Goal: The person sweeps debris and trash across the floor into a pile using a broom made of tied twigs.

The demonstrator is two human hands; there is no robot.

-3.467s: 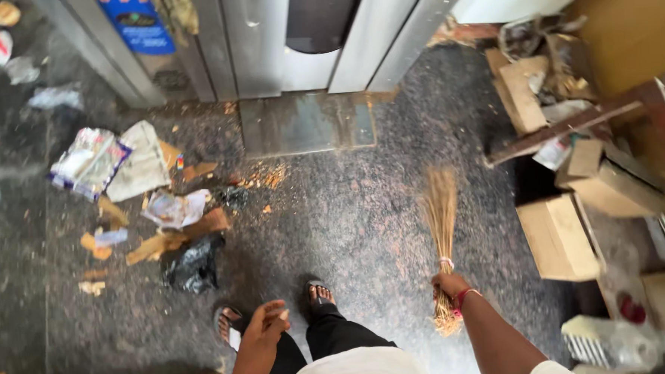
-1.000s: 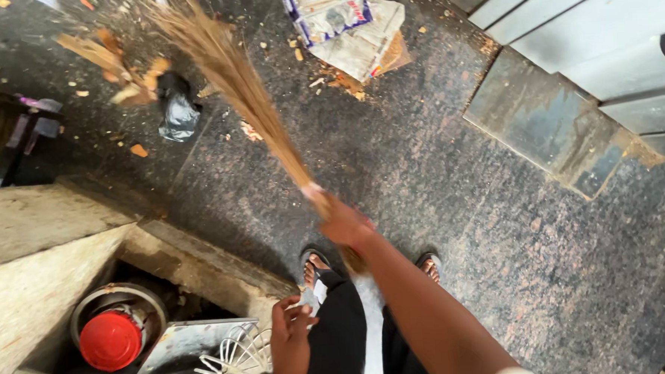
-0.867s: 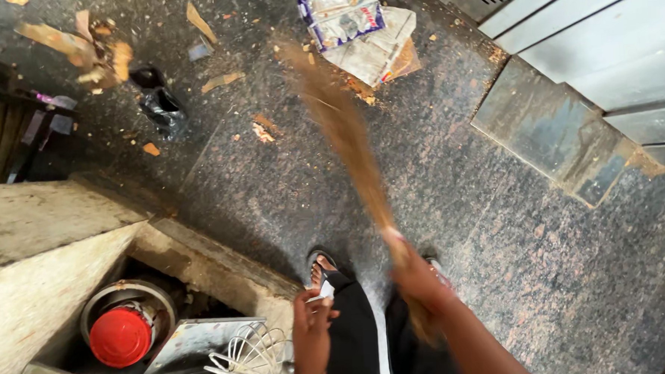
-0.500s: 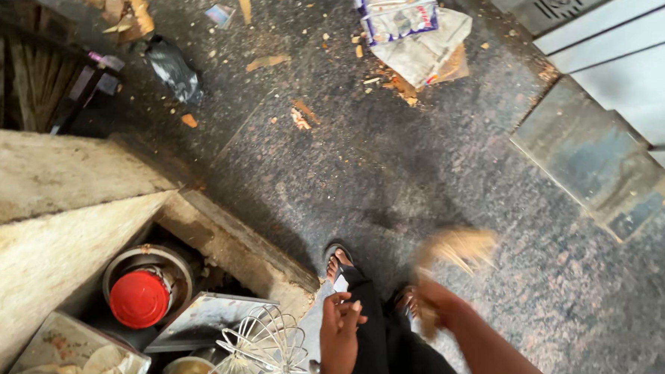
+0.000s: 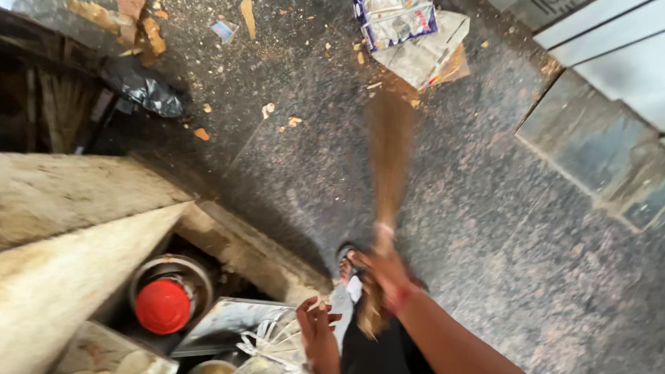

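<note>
Straw-coloured bristle broom (image 5: 388, 155), gripped closed in right hand (image 5: 385, 271), sweeps mid-frame; left hand (image 5: 318, 337) hangs half-open, empty; next stroke should, I judge, reach crumpled printed wrappers (image 5: 412, 30) upper centre.

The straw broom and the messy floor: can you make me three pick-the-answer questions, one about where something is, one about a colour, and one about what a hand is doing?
1. Where does the crumpled black plastic bag lie?
A. On the dark speckled stone floor, at the upper left
B. Inside the metal pot
C. On the grey metal step at the right

2. What colour is the round lid in the space under the pale concrete slab?
A. Blue
B. Red
C. Green

3. What is the right hand doing?
A. Hanging with nothing in it
B. Pressing flat on the slab
C. Gripping the handle of the brown straw broom

Answers: 1 A, the bag lies on the floor beside scattered cardboard scraps. 2 B, the lid is bright red. 3 C, the fingers are closed round the broom, whose bristles blur above the floor; the left hand holds nothing.
</note>
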